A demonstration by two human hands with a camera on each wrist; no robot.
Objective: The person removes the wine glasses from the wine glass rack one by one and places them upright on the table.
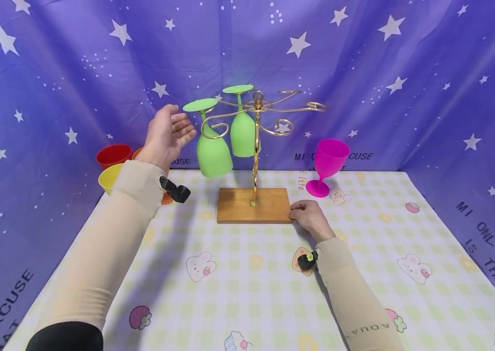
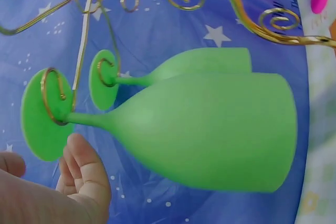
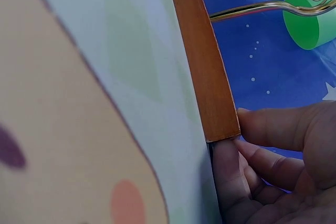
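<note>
A gold metal goblet rack [image 1: 256, 151] with curling arms stands on a rectangular wooden base [image 1: 234, 208]. Two light green goblets hang upside down by their feet from its left arms: a nearer goblet [image 1: 214, 153] and a farther goblet [image 1: 242, 134]. My left hand [image 1: 167, 134] is just left of the nearer goblet, fingers loosely bent and holding nothing. In the left wrist view its fingertips [image 2: 79, 148] lie close to that goblet's stem and foot. With thumb and fingers, my right hand [image 1: 312, 219] pinches the right end of the base, seen closely in the right wrist view.
A magenta goblet [image 1: 331, 158] stands upright behind my right hand. At the far left are a red goblet [image 1: 113, 155], a yellow goblet [image 1: 108, 179] and an orange one [image 1: 167, 199], partly hidden by my left arm. A starry blue curtain [image 1: 247, 44] surrounds the checked tablecloth [image 1: 247, 302].
</note>
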